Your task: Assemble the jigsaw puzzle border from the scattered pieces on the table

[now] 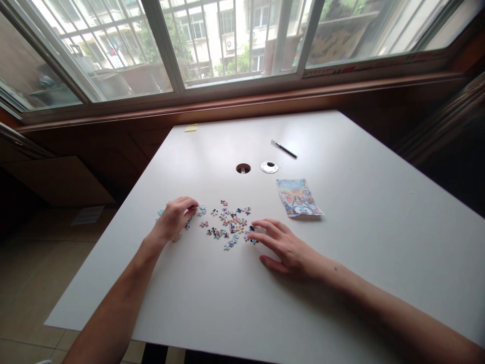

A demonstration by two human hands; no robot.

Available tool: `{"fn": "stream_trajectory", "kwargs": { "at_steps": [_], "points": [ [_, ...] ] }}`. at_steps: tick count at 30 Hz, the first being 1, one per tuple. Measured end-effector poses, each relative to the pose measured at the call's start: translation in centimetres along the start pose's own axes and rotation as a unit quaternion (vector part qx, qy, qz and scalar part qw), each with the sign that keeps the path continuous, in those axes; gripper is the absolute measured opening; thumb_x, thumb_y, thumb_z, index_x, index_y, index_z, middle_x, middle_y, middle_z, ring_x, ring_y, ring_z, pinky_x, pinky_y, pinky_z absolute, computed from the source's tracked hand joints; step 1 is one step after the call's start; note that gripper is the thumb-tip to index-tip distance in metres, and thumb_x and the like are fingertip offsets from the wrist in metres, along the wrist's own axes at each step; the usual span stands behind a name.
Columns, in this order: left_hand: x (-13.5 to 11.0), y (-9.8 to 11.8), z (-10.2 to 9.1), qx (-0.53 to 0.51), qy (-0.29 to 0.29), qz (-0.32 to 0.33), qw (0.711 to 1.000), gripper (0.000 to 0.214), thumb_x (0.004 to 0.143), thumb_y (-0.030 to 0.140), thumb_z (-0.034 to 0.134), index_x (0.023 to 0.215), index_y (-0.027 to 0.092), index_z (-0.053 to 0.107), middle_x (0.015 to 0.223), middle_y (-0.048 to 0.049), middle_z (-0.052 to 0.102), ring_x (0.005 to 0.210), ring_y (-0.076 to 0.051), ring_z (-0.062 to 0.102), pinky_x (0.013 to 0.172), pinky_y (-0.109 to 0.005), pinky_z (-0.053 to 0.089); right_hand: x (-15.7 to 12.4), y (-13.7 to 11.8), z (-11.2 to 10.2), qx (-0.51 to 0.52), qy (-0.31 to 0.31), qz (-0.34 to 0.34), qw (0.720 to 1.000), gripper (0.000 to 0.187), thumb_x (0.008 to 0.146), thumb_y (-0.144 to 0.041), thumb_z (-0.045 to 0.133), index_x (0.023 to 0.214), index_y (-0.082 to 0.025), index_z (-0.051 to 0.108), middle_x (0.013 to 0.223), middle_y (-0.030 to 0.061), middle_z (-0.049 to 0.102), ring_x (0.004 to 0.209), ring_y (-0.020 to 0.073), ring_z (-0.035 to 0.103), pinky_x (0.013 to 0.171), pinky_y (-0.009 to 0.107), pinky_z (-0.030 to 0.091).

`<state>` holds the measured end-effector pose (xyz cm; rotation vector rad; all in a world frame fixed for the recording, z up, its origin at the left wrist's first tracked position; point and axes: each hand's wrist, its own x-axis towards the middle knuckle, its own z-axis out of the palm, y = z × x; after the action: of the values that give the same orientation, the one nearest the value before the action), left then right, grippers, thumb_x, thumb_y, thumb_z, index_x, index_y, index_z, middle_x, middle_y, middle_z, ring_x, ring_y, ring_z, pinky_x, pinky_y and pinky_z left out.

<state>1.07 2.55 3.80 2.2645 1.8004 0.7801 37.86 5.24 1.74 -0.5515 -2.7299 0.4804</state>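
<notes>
Window, 1: barred outside, beyond the picture sheet (298,197).
Table (212,303), 1: white top, beneath the sheet.
Hands, 2. Right hand (282,247): on the near-left side of the sheet, fingers loosely parted and half bent, thumb apart, fingertips at the edge of the puzzle pieces (233,222), gripping nothing that shows. Left hand (176,215): well left of the sheet, thumb and forefinger nearly together among pieces; whether it has hold of one cannot be told.
Picture sheet, 1: colourful, creased; heading small and glossy, seemingly "BLUEY".
Pen (284,148), 1: black and clear, beyond the sheet.
Round cover (267,169), 1: just beyond the sheet, to its left.
Table hole (243,168), 1: farther left of the sheet.
Yellow slip (191,128): far left beyond the sheet.
Puzzle pieces: dozens, exact count obscured, loosely spread left of the sheet.
</notes>
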Motion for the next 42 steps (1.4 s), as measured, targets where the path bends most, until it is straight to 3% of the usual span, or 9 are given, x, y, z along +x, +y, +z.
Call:
{"fn": "stream_trajectory", "kwargs": {
  "at_steps": [12, 18, 21, 25, 33, 38, 42],
  "points": [
    [-0.3, -1.5, -0.7, 0.015, 0.061, -0.138, 0.988, 0.014, 0.083, 0.028, 0.07, 0.096, 0.025, 0.073, 0.082, 0.002, 0.076, 0.066, -0.016, 0.069, 0.069, -0.027, 0.055, 0.0, 0.0, 0.1, 0.002, 0.001, 0.0, 1.0, 0.052, 0.092, -0.024, 0.054, 0.143, -0.027, 0.045, 0.146, 0.0133, 0.043, 0.134, 0.0305, 0.038, 0.109, 0.053, 0.043],
    [-0.1, -1.0, -0.5, 0.019, 0.089, -0.099, 0.991, 0.016, 0.089, 0.03, 0.063, 0.097, 0.022, 0.074, 0.094, -0.0033, 0.076, 0.08, -0.019, 0.069, 0.081, -0.031, 0.055, 0.1, 0.0, 0.0, 0.003, -0.001, -0.002, 1.0, 0.052, 0.092, -0.025, 0.054, 0.143, -0.027, 0.046, 0.146, 0.0132, 0.043, 0.135, 0.0305, 0.038, 0.109, 0.053, 0.043],
    [0.0, -0.3, 0.0, 0.014, 0.049, -0.046, 0.998, 0.017, 0.091, 0.029, 0.06, 0.094, 0.023, 0.076, 0.1, -0.0048, 0.074, 0.091, -0.021, 0.068, 0.087, -0.033, 0.054, 0.0, 0.0, 0.0, 0.001, -0.004, 0.001, 1.0, 0.052, 0.093, -0.025, 0.054, 0.143, -0.027, 0.046, 0.147, 0.0132, 0.043, 0.135, 0.0306, 0.038, 0.109, 0.053, 0.042],
    [0.0, 0.1, 0.1, 0.006, -0.008, -0.014, 1.0, 0.02, 0.093, 0.032, 0.059, 0.093, 0.025, 0.078, 0.097, -0.0047, 0.074, 0.09, -0.022, 0.067, 0.084, -0.034, 0.054, 0.1, 0.0, 0.0, 0.002, -0.002, 0.002, 1.0, 0.051, 0.092, -0.025, 0.055, 0.143, -0.027, 0.046, 0.146, 0.0133, 0.043, 0.135, 0.0305, 0.038, 0.109, 0.053, 0.042],
    [-0.5, -0.7, -1.1, -0.028, -0.062, -0.017, 0.998, 0.019, 0.09, 0.038, 0.065, 0.098, 0.024, 0.077, 0.108, -0.0044, 0.073, 0.091, -0.021, 0.07, 0.084, -0.03, 0.056, 0.1, -0.1, 0.1, 0.002, 0.0, 0.004, 1.0, 0.052, 0.092, -0.024, 0.055, 0.143, -0.028, 0.046, 0.146, 0.0131, 0.044, 0.135, 0.0307, 0.039, 0.109, 0.054, 0.043],
    [-0.4, -1.1, -1.0, -0.024, -0.046, -0.031, 0.998, 0.021, 0.092, 0.034, 0.061, 0.102, 0.023, 0.075, 0.108, -0.0065, 0.074, 0.096, -0.022, 0.069, 0.088, -0.033, 0.055, 0.1, -0.1, 0.1, 0.003, 0.004, 0.003, 1.0, 0.053, 0.092, -0.024, 0.055, 0.143, -0.029, 0.046, 0.146, 0.0128, 0.045, 0.135, 0.0302, 0.04, 0.109, 0.053, 0.043],
    [-0.3, -1.0, -0.9, -0.019, -0.041, -0.051, 0.998, 0.015, 0.089, 0.03, 0.062, 0.094, 0.023, 0.074, 0.099, -0.0033, 0.075, 0.083, -0.019, 0.069, 0.077, -0.029, 0.056, 0.1, 0.0, 0.0, -0.001, -0.001, 0.0, 1.0, 0.051, 0.091, -0.024, 0.055, 0.142, -0.026, 0.047, 0.145, 0.0143, 0.044, 0.134, 0.0312, 0.039, 0.108, 0.053, 0.043]
  ]
}}
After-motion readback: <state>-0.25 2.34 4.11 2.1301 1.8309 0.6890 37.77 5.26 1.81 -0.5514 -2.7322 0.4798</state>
